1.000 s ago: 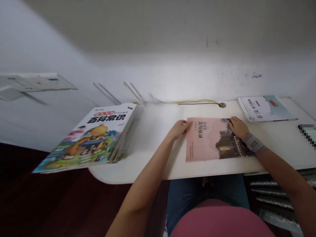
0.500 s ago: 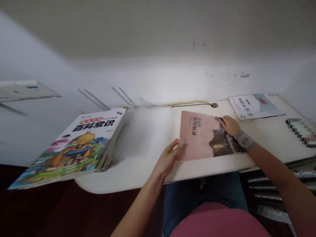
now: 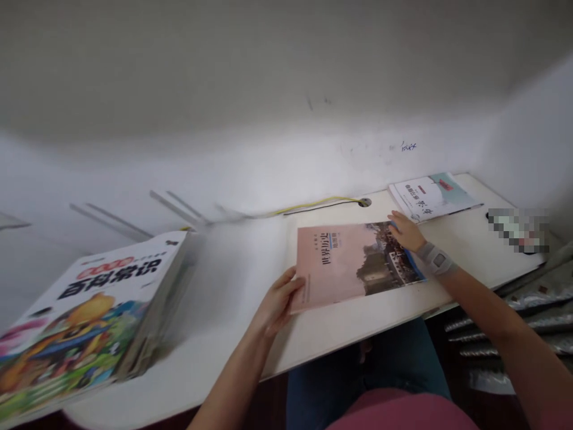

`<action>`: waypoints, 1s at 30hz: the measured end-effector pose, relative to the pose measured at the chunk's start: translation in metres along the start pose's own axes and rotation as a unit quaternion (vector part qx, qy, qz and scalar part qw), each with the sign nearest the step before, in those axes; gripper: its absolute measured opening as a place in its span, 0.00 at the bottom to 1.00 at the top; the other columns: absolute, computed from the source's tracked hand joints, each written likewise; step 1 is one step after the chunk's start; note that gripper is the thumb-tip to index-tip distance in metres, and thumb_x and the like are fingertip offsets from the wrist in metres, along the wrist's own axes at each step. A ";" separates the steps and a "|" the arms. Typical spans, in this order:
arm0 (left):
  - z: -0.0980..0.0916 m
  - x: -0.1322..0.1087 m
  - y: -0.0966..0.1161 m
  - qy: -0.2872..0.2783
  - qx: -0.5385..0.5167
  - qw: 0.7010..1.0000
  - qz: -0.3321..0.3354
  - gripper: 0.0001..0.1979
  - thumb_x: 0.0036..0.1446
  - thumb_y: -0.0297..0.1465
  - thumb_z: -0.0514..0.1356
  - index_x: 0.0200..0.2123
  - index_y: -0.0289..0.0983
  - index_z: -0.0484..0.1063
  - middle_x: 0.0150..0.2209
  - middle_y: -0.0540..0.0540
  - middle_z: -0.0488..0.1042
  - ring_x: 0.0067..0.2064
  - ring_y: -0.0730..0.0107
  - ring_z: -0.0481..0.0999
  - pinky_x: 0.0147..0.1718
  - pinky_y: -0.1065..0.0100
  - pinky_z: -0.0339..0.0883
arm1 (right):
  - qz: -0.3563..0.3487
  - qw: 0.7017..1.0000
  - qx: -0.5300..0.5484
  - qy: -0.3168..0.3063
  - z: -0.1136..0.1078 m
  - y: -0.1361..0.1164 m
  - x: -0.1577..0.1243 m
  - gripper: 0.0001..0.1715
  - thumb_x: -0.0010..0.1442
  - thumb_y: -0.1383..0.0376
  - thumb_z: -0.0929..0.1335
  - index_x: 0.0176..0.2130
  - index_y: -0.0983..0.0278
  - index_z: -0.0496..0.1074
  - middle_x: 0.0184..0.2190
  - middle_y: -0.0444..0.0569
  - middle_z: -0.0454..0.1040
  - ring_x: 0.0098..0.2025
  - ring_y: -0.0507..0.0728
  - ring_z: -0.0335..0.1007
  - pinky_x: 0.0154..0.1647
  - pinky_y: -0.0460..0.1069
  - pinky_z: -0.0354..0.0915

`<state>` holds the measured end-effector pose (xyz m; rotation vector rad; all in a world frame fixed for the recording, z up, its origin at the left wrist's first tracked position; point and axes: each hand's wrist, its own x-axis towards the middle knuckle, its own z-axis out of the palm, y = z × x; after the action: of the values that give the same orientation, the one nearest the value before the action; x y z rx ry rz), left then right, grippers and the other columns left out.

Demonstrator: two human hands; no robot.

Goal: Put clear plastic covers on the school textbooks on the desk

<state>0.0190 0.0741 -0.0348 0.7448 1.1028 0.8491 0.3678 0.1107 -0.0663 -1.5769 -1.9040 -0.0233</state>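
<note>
Stretching wide under both hands, a white desk (image 3: 233,280) is seen, pushed up against a pale wall. Far out to the left of the left hand (image 3: 277,301), a thick pile of picture books (image 3: 89,310) is stacked. Between the two hands a thin pink book (image 3: 344,263) is laid on the desk, cover up. Its long side is stretched from one hand to the other, left to right, and it is a little slanted, so the left end is closer to the body. Just past the fingertips of the right hand (image 3: 405,233) a white booklet (image 3: 430,197) is laid, very near the pink book. The pink book is touched by both hands, so neither hand is nearer. Its near left corner is pinched by the left hand: the thumb is set on top, and the fingers are tucked under, where they cannot be seen well. That corner looks to be lifted a tiny bit. The far right corner is pressed down by the right hand, which is laid flat and loose, with nothing gripped. A grey wrist band (image 3: 433,260) is worn just behind the right hand. Beyond both hands, a yellow cable (image 3: 308,205) is run along the wall to a small round hole (image 3: 364,202) in the desk.
</note>
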 end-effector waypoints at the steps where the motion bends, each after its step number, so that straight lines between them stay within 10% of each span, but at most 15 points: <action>1: 0.000 0.001 0.002 0.005 -0.004 1.000 0.016 0.18 0.39 0.25 0.65 0.37 0.41 0.70 0.34 0.48 0.77 0.28 0.70 0.76 0.24 0.71 0.70 | 0.010 1.000 0.009 0.025 -0.014 -0.002 -0.006 0.18 0.63 0.64 0.59 0.49 0.68 0.69 0.52 0.59 0.69 0.56 0.59 0.63 0.58 0.55 0.60; 6: 0.032 0.028 0.018 -0.036 0.000 0.997 0.064 0.18 0.40 0.27 0.63 0.39 0.41 0.69 0.35 0.50 0.77 0.31 0.70 0.76 0.29 0.71 0.69 | 0.108 0.951 0.113 0.266 -0.081 -0.017 -0.065 0.16 0.63 0.60 0.59 0.47 0.60 0.69 0.45 0.53 0.72 0.48 0.58 0.69 0.52 0.57 0.64; 12: 0.127 0.085 0.027 -0.150 -0.029 0.986 0.059 0.19 0.40 0.23 0.62 0.40 0.36 0.68 0.32 0.48 0.77 0.29 0.70 0.76 0.29 0.71 0.68 | 0.240 0.768 0.160 0.572 -0.082 -0.015 -0.135 0.18 0.64 0.59 0.57 0.52 0.59 0.62 0.47 0.52 0.68 0.52 0.59 0.66 0.50 0.60 0.65; 21: 0.281 0.169 -0.017 -0.146 -0.146 0.978 0.024 0.22 0.44 0.15 0.53 0.43 0.38 0.63 0.32 0.51 0.75 0.31 0.73 0.76 0.37 0.63 0.73 | 0.172 0.959 0.107 0.196 -0.031 -0.028 -0.142 0.16 0.61 0.64 0.62 0.49 0.62 0.65 0.43 0.55 0.71 0.46 0.59 0.68 0.46 0.57 0.68; 30: 0.306 0.198 -0.026 -0.122 -0.159 0.979 0.027 0.22 0.43 0.15 0.53 0.43 0.33 0.68 0.39 0.41 0.77 0.41 0.62 0.78 0.46 0.53 0.70 | 0.185 0.968 0.099 0.137 -0.034 -0.026 -0.142 0.12 0.62 0.66 0.60 0.44 0.62 0.68 0.38 0.53 0.74 0.39 0.56 0.72 0.41 0.52 0.70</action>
<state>0.3589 0.2050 -0.0581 0.5934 0.7091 0.9261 0.3686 -0.0340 -0.0988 -1.6685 -1.3386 0.1016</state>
